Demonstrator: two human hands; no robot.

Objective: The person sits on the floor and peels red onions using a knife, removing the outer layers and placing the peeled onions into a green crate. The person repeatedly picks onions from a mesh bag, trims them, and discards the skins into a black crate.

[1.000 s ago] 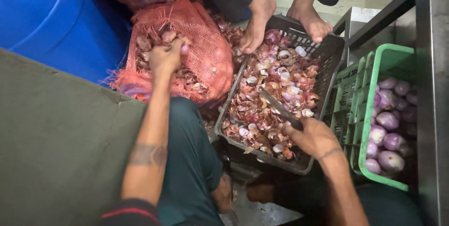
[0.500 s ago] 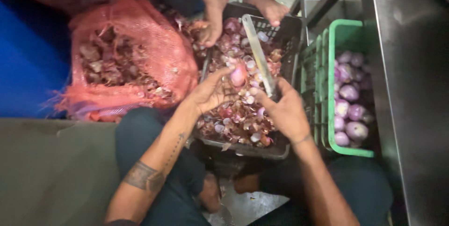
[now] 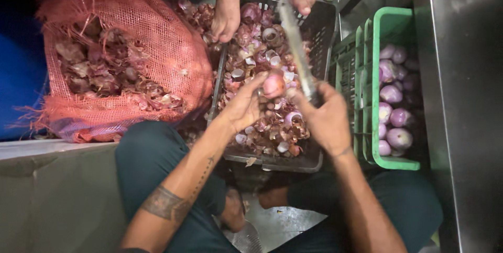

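Mid-peel: my left hand (image 3: 245, 107) pinches a red onion (image 3: 274, 85) over the dark crate (image 3: 320, 28), right hand (image 3: 326, 116) fisted round the knife (image 3: 296, 48); next I'd judge a careful trimming cut.

We see the floor (image 3: 283, 227), a wet grey patch between the knees. On it rest a dark crate (image 3: 319, 28) of onion skins, a green crate (image 3: 390, 22) of peeled onions to its right, and a red mesh sack (image 3: 157, 48) to its left.
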